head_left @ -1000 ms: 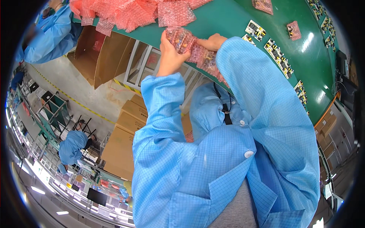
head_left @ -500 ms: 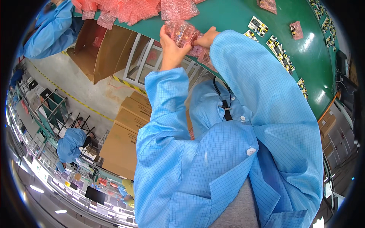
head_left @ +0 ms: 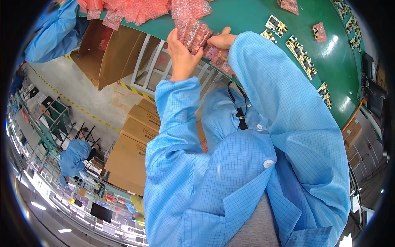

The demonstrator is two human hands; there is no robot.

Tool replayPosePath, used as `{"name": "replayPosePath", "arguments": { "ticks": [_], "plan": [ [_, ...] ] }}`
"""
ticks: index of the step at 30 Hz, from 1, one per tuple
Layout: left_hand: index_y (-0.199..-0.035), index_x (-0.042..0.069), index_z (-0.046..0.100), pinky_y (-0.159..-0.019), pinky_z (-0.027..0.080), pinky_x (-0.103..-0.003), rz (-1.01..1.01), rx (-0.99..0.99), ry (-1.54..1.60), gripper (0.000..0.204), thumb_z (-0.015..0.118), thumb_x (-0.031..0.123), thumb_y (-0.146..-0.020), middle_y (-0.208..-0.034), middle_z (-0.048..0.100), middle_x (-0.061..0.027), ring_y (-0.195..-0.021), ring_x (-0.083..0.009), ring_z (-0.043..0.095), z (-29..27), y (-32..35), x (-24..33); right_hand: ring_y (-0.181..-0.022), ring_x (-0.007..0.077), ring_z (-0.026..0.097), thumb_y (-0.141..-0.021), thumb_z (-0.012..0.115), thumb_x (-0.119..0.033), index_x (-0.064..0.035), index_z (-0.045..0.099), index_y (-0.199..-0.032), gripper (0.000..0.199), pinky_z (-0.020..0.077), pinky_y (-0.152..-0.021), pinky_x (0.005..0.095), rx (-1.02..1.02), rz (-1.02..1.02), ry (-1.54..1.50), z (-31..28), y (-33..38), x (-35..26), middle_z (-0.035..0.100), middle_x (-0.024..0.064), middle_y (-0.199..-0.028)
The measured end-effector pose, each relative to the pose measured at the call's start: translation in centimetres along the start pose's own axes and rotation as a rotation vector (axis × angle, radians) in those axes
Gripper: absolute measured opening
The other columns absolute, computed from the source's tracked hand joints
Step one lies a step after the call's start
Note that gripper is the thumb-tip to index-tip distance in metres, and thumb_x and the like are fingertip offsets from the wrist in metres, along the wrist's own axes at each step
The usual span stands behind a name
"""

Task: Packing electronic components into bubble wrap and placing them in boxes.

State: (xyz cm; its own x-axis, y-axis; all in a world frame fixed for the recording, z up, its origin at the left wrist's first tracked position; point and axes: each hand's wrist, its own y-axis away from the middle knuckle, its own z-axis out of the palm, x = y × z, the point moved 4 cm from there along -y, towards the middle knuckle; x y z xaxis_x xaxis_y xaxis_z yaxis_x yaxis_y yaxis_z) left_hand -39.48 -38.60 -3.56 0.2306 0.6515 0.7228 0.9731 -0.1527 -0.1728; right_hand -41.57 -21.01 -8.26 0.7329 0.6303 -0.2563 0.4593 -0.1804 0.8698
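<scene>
My left hand [head_left: 183, 57] is closed around a pink bubble-wrap bag [head_left: 194, 37] at the near edge of the green table [head_left: 247, 16]. Small coloured parts show through its clear film, seemingly a circuit board. Just right of it, my right hand [head_left: 222, 40] has its fingers curled at the top of a second pink bubble-wrap bag [head_left: 219, 58], which lies on the table edge. Its fingertips are partly hidden. A flat pink bubble-wrap bag [head_left: 190, 10] lies beyond my left hand.
Pink bubble-wrap bags [head_left: 138, 10] are heaped at the far left. Bare circuit boards [head_left: 301, 57] and a small wrapped piece [head_left: 319, 32] lie to the right. An open cardboard box [head_left: 119, 57] stands below the table. Stacked cartons [head_left: 127, 160] are on the floor; a co-worker's blue sleeve [head_left: 53, 39] shows upper left.
My left hand has shifted slightly left and tilted the bag more upright. A small gap has opened between it and my right hand, which has moved little.
</scene>
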Motion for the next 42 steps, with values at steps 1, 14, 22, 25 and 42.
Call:
{"name": "replayPosePath", "arguments": {
  "ticks": [1,14,22,25,42],
  "plan": [
    [-0.14,-0.002,0.024,-0.105,0.032,-0.051,0.021,-0.001,-0.011,0.101,0.084,0.017,-0.061,-0.136,0.036,-0.0256,-0.127,-0.0418,0.037,0.1,-0.2,0.3,-0.124,0.0349,0.045,-0.072,0.071,-0.042,0.009,0.015,-0.144,0.104,0.0393,-0.1,0.0418,-0.031,-0.03,-0.001,-0.1,-0.4,0.5,0.041,0.0245,-0.135],
    [-0.139,0.006,0.03,-0.105,0.03,-0.054,0.102,-0.11,0.011,0.095,0.085,0.023,-0.062,-0.14,0.032,-0.0234,-0.131,-0.0429,0.032,0.9,0.2,1.8,-0.127,0.0364,0.041,-0.074,0.072,-0.031,0.0074,0.006,-0.144,0.104,0.0408,-0.099,0.039,-0.042,-0.404,-0.239,-0.7,-0.4,2.5,0.032,0.0333,-0.137],
    [-0.126,0.013,0.047,-0.109,0.024,-0.061,0.038,-0.084,-0.121,0.072,0.082,0.022,-0.064,-0.142,0.027,-0.0243,-0.134,-0.0529,0.019,2.3,0.8,2.7,-0.121,0.0363,0.048,-0.067,0.08,-0.028,0.0064,0.019,-0.14,0.101,0.0455,-0.094,0.0373,-0.061,-0.473,-0.15,-2.6,-0.2,3.7,0.042,0.0301,-0.131],
    [-0.122,0.013,0.05,-0.109,0.023,-0.061,0.017,-0.069,-0.113,0.066,0.079,0.019,-0.064,-0.141,0.028,-0.0244,-0.134,-0.053,0.019,2.3,0.9,2.5,-0.112,0.0362,0.056,-0.069,0.08,-0.026,0.0061,0.026,-0.136,0.092,0.0485,-0.089,0.0378,0.066,-0.514,-0.043,-3.3,0.4,3.4,0.052,0.0288,-0.121],
    [-0.133,0.0,0.042,-0.094,0.044,-0.035,-0.517,0.01,0.392,0.066,0.076,0.02,-0.079,-0.125,0.05,-0.0164,-0.111,-0.0239,0.053,3.0,0.2,-0.7,-0.123,0.0376,0.046,-0.079,0.071,-0.043,0.0042,0.05,-0.128,0.071,0.0396,-0.102,0.0419,0.25,-0.695,0.325,-5.0,4.1,7.8,0.053,0.0239,-0.126]
  ]
}}
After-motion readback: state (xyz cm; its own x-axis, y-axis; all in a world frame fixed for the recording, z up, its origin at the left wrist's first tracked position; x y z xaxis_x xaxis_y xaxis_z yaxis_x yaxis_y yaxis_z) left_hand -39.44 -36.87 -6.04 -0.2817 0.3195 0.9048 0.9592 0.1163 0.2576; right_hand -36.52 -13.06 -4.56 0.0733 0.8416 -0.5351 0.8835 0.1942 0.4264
